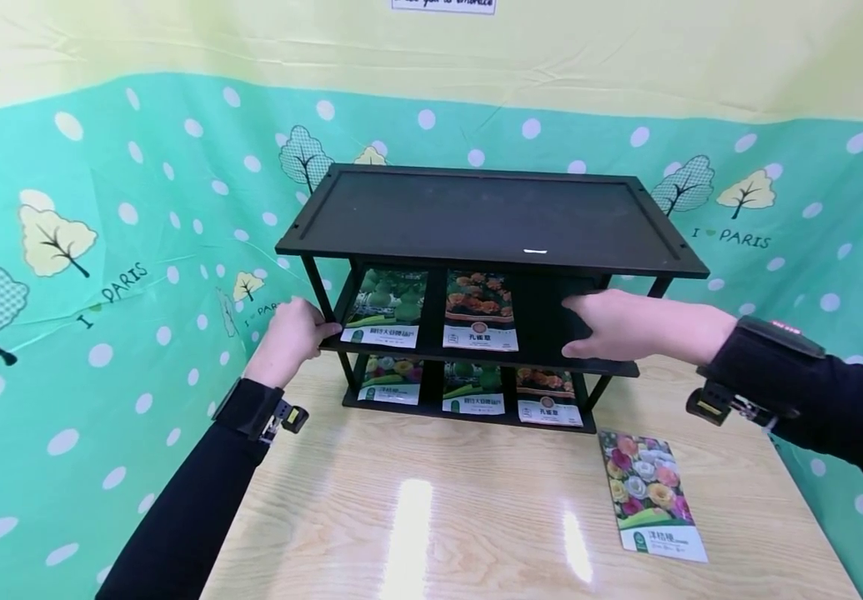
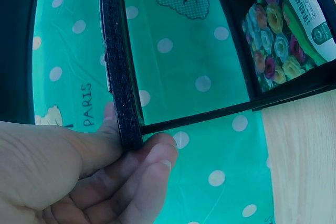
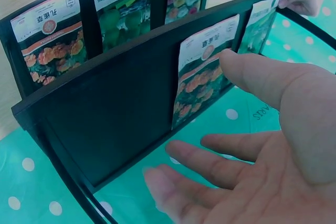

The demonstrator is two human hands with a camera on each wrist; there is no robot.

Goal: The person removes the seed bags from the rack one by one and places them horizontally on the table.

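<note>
A black tiered rack (image 1: 476,217) stands on the table. My left hand (image 1: 294,333) grips the left front corner of its middle shelf (image 2: 119,77), thumb on one face and fingers on the other. At the right end of that shelf, my right hand (image 1: 619,323) reaches in under the top board, fingers spread and nothing in them. Beside it lies an orange-flower seed packet (image 3: 205,72), with a green gourd packet (image 1: 386,307) further left. The bare right section (image 3: 115,98) of the shelf shows in the right wrist view.
On the lower shelf sit a mixed-flower packet (image 1: 392,380), a gourd packet (image 1: 474,387) and an orange-flower packet (image 1: 547,397). Another packet with colourful blooms (image 1: 651,493) lies on the wooden table (image 1: 341,500), right of the rack. A green dotted cloth (image 1: 176,150) hangs behind.
</note>
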